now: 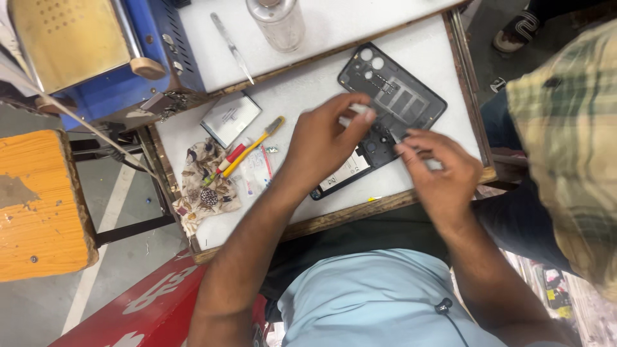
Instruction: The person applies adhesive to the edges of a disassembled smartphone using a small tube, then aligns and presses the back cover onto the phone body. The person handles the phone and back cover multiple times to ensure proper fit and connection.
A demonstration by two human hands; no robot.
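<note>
We see a patterned cloth (207, 183) at the counter's (302, 90) left edge, with a yellow-handled brush (254, 146) and a red pen (223, 163) lying across it. Just behind sits a silver battery (230, 117). Farther back, tweezers (231, 46) lie near a clear bottle (277, 22). An orange stool (38, 205) stands left.

Bare tabletop (321, 83) beyond phone (392, 103)

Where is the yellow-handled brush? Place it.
Head view, left of the left hand: the yellow-handled brush lies on the white table, between the patterned cloth and silver battery.
</note>
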